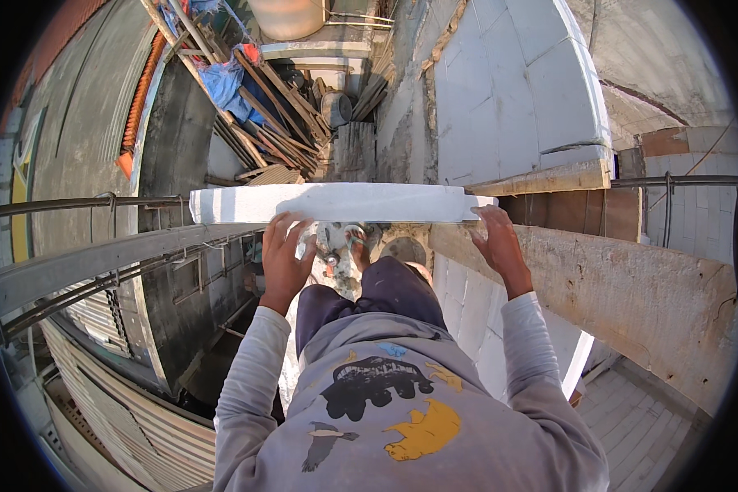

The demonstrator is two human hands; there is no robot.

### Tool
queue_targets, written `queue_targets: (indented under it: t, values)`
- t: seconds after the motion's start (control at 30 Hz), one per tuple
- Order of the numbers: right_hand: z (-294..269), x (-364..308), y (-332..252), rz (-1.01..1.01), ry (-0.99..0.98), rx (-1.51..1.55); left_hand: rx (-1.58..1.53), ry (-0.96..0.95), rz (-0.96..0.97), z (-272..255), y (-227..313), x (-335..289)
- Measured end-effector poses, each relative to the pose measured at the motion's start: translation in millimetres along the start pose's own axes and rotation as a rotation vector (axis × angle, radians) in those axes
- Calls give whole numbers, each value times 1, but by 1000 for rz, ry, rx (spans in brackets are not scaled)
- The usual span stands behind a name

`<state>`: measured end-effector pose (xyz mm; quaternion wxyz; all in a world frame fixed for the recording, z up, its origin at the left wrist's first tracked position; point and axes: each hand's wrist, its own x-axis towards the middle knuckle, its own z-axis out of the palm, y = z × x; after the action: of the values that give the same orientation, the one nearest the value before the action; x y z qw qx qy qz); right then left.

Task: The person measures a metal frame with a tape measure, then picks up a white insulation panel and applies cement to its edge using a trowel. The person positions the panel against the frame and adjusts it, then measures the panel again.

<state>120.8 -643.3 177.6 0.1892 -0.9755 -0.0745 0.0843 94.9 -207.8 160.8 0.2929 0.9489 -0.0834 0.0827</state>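
Observation:
A long white block (328, 202), which looks like lightweight concrete, lies crosswise before me. A narrower white piece (480, 201) shows at its right end. My left hand (285, 262) has its fingers spread, their tips at the block's near edge and the thumb apart. Beside the right end is my right hand (502, 250), fingers apart and slightly bent, with the tips close to the narrower piece. Neither hand is wrapped round the block. Whether the right fingertips touch it, I cannot tell.
A rough concrete beam (631, 291) runs off to the right, and a grey beam (123, 250) to the left. Metal rods (82, 205) cross near them. Far below lie wooden planks (283, 107) and a blue tarp (225, 86). A white block wall (517, 90) rises at the far right.

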Motion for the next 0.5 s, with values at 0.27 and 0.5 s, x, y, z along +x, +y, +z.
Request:
queue_targets:
  t: [0.27,0.5]
  values:
    - [4,-8,-12,22,178,-15,195,-377,292,18,29,54]
    - [82,-49,6,275,73,188,310,-503,327,36,33,87]
